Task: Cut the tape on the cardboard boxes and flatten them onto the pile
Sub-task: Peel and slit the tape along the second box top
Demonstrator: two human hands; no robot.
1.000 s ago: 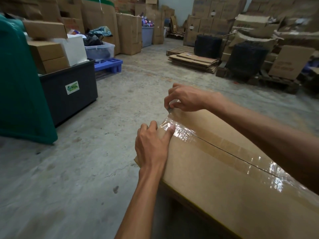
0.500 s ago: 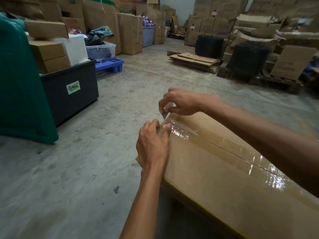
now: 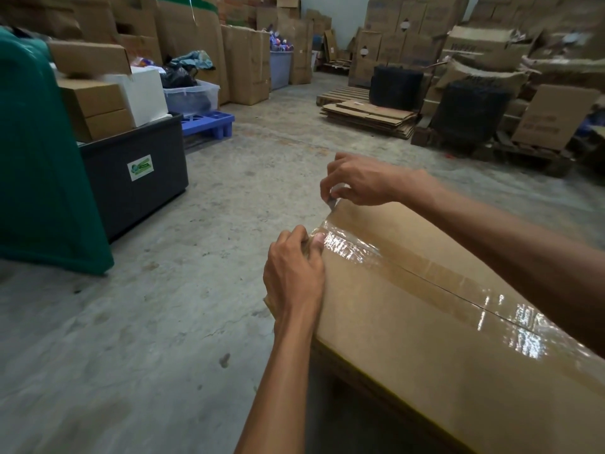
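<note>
A large brown cardboard box [image 3: 425,339] fills the lower right, its top seam sealed with shiny clear tape [image 3: 409,273]. My left hand [image 3: 294,276] grips the box's near left corner, thumb pressed on the tape's end. My right hand [image 3: 357,183] pinches a small grey blade [image 3: 332,204] at the box's far corner edge, just beyond the tape. A pile of flattened cardboard [image 3: 370,117] lies on the floor in the middle distance.
A dark bin [image 3: 137,172] loaded with small boxes stands at left beside a green container [image 3: 39,165]. A blue pallet [image 3: 209,122], wooden pallets [image 3: 343,93] and tall stacked cartons [image 3: 248,63] ring the bare concrete floor [image 3: 163,290].
My right hand with the blade has shifted slightly left along the box's far edge. My left hand has curled tighter over the corner by the tape's end.
</note>
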